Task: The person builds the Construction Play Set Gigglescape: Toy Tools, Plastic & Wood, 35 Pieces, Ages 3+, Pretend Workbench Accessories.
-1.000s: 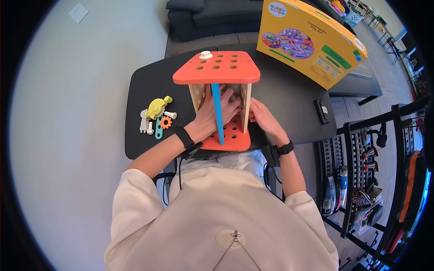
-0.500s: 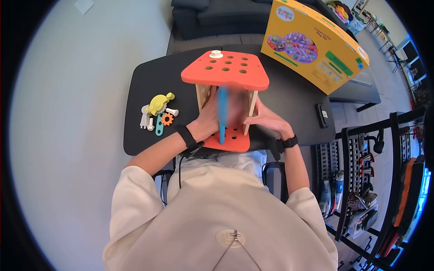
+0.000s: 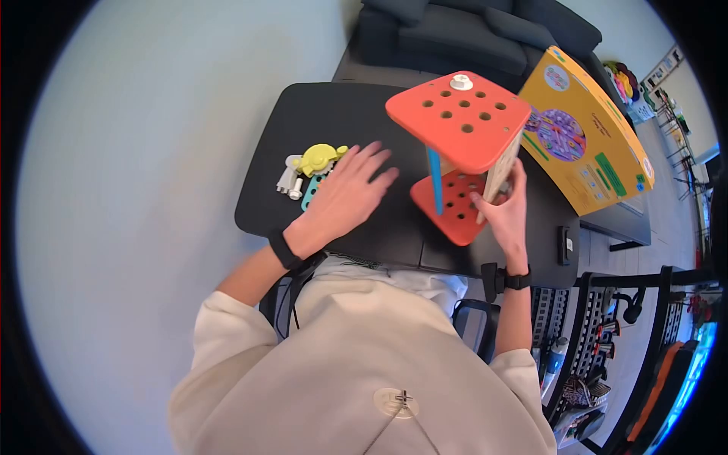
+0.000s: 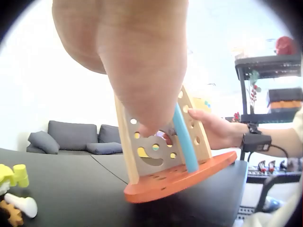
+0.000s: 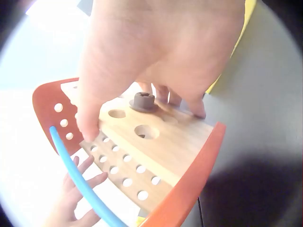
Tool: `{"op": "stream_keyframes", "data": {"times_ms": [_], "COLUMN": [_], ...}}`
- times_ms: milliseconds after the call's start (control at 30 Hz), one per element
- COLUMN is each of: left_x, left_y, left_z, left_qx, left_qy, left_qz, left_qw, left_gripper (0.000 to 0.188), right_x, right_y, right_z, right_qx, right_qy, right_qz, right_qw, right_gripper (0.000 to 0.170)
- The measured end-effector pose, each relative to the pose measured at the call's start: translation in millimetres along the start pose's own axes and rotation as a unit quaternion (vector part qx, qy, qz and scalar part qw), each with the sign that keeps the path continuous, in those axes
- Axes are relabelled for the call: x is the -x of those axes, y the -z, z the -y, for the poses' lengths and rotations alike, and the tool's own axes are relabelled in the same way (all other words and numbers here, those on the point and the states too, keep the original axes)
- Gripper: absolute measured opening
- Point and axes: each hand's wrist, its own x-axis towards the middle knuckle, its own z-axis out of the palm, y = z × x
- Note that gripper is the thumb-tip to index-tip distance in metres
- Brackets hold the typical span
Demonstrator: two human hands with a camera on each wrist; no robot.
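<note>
A wooden toy toolbox frame with a red perforated top (image 3: 459, 121), a red base (image 3: 459, 235) and a blue rod (image 3: 434, 182) leans at a tilt over the table. My right hand (image 3: 508, 216) grips its right wooden side panel (image 5: 156, 127), thumb on the inner side and fingers outside, around a grey bolt (image 5: 143, 101). A white bolt (image 3: 461, 81) sits in the red top. My left hand (image 3: 345, 199), fingers spread, hovers at the small toy parts: a yellow piece (image 3: 318, 158), a white bolt (image 3: 295, 189), and a teal strip (image 3: 309, 196) it partly covers.
A yellow play set box (image 3: 591, 136) stands at the right behind the frame. A small black device (image 3: 565, 245) lies near the right edge of the black table (image 3: 280, 136). An orange gear (image 4: 11, 213) shows among the parts. A dark sofa (image 3: 455, 42) stands beyond; a black rack (image 3: 607, 334) is at right.
My left hand has come out of the frame and moved left to the small parts. My right hand has shifted the frame to the right, turning and tilting it.
</note>
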Motion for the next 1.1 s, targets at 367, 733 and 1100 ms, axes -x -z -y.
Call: {"op": "stream_keyframes", "data": {"times_ms": [367,733,1100], "left_x": [93.3,87.6,94.4], "left_y": [-54.8,-99.1,-108.6], "left_z": [50.9,61.7,56.4], "left_qx": [-0.004,-0.049,-0.041], "left_qy": [0.221,0.199,0.151], "left_qz": [0.020,-0.005,0.040], "left_qw": [0.975,0.979,0.987], "left_gripper": [0.037,0.051,0.026], "right_x": [0.1,34.1,59.8], "right_y": [-40.1,-75.9,-88.6], "right_z": [-10.7,-34.0,-30.1], "right_qx": [0.473,0.552,0.530], "right_qy": [0.319,0.361,0.312], "right_qz": [-0.037,0.002,-0.009], "right_qw": [0.820,0.752,0.789], "right_gripper": [0.116,0.091,0.082]}}
